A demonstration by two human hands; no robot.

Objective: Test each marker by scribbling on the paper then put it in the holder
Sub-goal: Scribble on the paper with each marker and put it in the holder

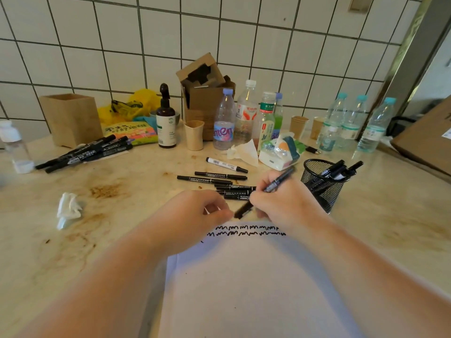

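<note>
Stained marble counter (109,240) under white tiles; centre frame, right hand (280,203) grips a slim black marker (278,182) above scribbled paper (244,289); left hand (195,213) pinches its cap end; right, mesh holder (322,184) contains markers.

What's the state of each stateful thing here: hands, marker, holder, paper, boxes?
right hand: grips a marker
marker: held tilted, lower end above the paper
left hand: fingers pinched at the marker's lower end
mesh holder: upright, holds several markers
paper: flat, two scribble rows
cardboard box: flap open
</note>
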